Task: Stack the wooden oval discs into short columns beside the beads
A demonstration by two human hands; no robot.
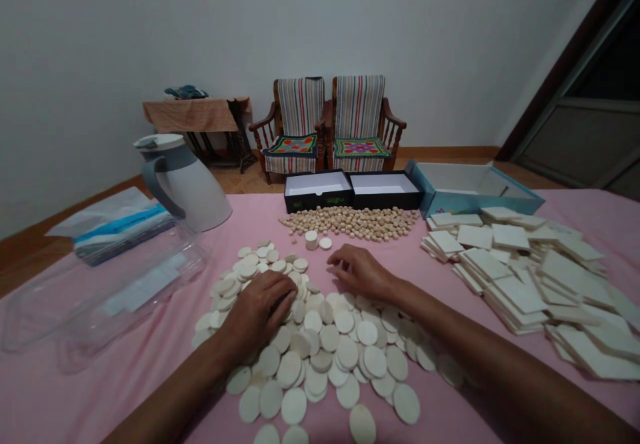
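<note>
A wide heap of thin, pale round wooden discs (347,352) lies on the pink cloth in front of me. My left hand (263,301) rests on the left part of the heap, its fingers bent and close together; whatever its fingertips hold is hidden. Above the heap's far edge is my right hand (361,271), fingers loosely bent and a little apart, with nothing visible between them. Just past its fingertips stand a short stack of discs (311,240) and, beside it, a lower disc (325,244).
Small wooden cubes (355,223) are spread before two black boxes (320,201). A blue box (460,203) stands behind piled square wooden tiles (520,291) at right. Clear plastic trays (135,291), a blue-and-white packet (123,231) and a grey-white jug (193,187) occupy the left.
</note>
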